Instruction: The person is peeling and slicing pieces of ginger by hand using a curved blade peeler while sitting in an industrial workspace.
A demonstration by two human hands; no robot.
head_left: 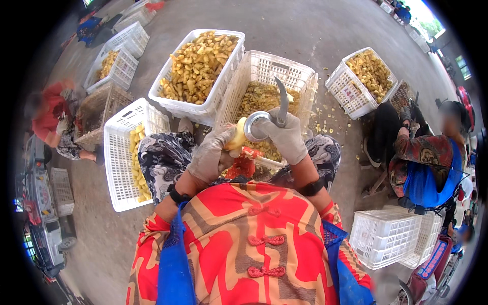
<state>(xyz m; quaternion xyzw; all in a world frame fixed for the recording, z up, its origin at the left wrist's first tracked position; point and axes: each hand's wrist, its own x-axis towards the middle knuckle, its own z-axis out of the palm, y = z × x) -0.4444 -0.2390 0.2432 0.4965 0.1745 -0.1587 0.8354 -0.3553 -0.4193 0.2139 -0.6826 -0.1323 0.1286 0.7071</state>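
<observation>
My left hand (209, 155), in a pale glove, grips a peeled yellow root (236, 137) that looks like ginger. Beside it, my gloved right hand (288, 140) is closed around a round metal ring (255, 126), whose rim meets or nearly meets the root. A curved knife (281, 97) also sticks up from the right hand, its tip pointing away from me. Both hands are above the near end of a white crate (301, 72) holding brownish peelings. Fingers partly hide the handle of the knife and the root's lower side.
A white crate (152, 95) of unpeeled yellow-brown roots stands ahead left. Another crate (113, 168) by my left knee contains peeled yellow pieces. At the right are a filled crate (351, 98), a seated person (432, 152) and stacked white crates (384, 239). Another person (51, 117) sits left.
</observation>
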